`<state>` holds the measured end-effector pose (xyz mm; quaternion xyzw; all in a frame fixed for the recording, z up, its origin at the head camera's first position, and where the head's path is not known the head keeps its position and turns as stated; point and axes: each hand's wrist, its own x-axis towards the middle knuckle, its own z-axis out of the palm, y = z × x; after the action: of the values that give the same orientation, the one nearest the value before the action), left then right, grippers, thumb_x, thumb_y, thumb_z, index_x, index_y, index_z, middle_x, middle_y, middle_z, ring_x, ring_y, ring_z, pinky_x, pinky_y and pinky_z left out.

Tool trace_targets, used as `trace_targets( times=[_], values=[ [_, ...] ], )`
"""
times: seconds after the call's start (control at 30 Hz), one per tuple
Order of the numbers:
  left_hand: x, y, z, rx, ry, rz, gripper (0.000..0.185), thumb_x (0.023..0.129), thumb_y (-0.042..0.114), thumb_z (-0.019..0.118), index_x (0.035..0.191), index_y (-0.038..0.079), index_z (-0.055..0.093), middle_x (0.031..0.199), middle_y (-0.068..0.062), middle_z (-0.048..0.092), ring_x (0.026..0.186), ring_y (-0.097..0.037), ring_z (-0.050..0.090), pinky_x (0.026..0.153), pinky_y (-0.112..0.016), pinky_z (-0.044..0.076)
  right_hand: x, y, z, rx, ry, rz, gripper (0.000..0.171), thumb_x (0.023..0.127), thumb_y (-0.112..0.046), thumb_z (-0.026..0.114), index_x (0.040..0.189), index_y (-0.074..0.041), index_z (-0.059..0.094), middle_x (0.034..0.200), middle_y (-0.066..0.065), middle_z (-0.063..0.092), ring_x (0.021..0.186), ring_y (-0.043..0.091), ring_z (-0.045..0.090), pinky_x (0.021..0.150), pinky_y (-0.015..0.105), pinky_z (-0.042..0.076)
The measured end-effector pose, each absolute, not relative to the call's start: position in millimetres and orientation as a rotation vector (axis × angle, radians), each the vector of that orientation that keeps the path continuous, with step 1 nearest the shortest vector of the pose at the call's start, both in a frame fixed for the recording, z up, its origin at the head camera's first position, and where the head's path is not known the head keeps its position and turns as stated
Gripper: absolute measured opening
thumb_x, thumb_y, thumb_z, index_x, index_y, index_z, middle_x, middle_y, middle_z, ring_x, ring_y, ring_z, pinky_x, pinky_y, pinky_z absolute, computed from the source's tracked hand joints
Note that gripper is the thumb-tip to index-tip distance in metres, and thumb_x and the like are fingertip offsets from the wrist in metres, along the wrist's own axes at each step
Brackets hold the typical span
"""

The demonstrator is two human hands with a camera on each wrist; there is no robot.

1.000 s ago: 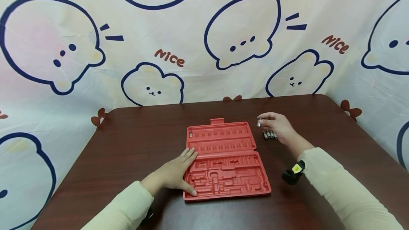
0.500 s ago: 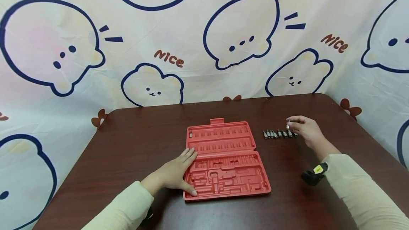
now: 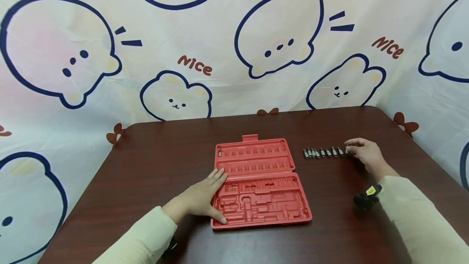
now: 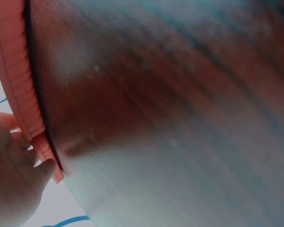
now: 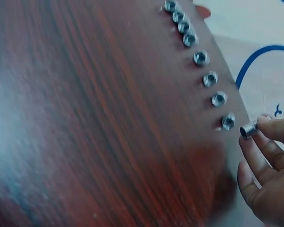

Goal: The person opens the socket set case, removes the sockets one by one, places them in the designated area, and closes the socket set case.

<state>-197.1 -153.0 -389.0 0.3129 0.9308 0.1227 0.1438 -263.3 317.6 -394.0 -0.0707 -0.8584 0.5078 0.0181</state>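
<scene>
My left hand (image 3: 199, 196) lies with straight fingers on the left edge of an open red plastic tool case (image 3: 256, 134), thumb on its near left corner. In the left wrist view the hand (image 4: 16, 175) touches the case's red rim (image 4: 21, 75). Far to the right, my right hand (image 3: 370, 156) pinches a small silver socket (image 5: 249, 128) between thumb and fingers. It is at the right end of a row of similar sockets (image 5: 210, 79), beside the last one. Whether the pinched socket touches the table cannot be told.
The case holds moulded slots, and a single small socket (image 3: 220, 152) sits in its upper left slot. Everything stands on a dark brown wooden table (image 3: 157, 154). A cartoon-printed cloth (image 3: 223, 89) hangs behind the table's far edge.
My right hand has moved right, from beside the case along the socket row to its right end, and lower, still pinching the socket. The left hand has stayed on the case.
</scene>
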Motion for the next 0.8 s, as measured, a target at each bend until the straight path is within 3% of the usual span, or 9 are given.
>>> trace_targets(
  times=[0.17,0.37,0.6,0.8],
  values=[
    [-198.4,-152.7,-389.7,0.910,2.678,0.355,0.116,0.053,0.071,0.059,0.139,0.006,0.014,0.143,-0.011,0.008,0.129,-0.025,0.003,0.096,-0.043,0.025,-267.9,322.0,-399.7,-0.212,-2.732,1.457,0.033,0.088,-0.014,0.050,0.112,0.009,0.049,0.087,0.000,0.054,0.072,0.005,0.049,0.062,0.022,0.043],
    [-199.0,-152.2,-391.7,0.914,2.682,0.359,0.117,0.053,0.072,0.058,0.139,0.006,0.014,0.143,-0.010,0.007,0.129,-0.025,0.002,0.096,-0.042,0.025,-274.3,322.9,-403.0,-0.222,-2.797,1.382,0.033,0.089,-0.016,0.046,0.110,0.010,0.049,0.101,0.020,0.051,0.085,0.024,0.047,0.062,0.023,0.039],
    [-198.7,-152.4,-392.2,0.903,2.683,0.353,0.118,0.052,0.073,0.057,0.139,0.006,0.013,0.143,-0.010,0.006,0.129,-0.024,0.001,0.096,-0.042,0.024,-277.0,320.2,-403.3,-0.272,-2.760,1.344,0.029,0.086,-0.011,0.051,0.103,0.012,0.053,0.083,0.009,0.057,0.069,0.011,0.049,0.055,0.020,0.040],
    [-198.4,-153.0,-391.6,0.902,2.681,0.362,0.117,0.053,0.072,0.058,0.139,0.006,0.012,0.143,-0.010,0.005,0.129,-0.024,0.001,0.096,-0.042,0.024,-275.8,318.7,-405.3,-0.333,-2.730,1.343,0.031,0.085,-0.016,0.054,0.103,0.010,0.055,0.088,0.010,0.058,0.074,0.013,0.049,0.053,0.019,0.040]
  ],
)
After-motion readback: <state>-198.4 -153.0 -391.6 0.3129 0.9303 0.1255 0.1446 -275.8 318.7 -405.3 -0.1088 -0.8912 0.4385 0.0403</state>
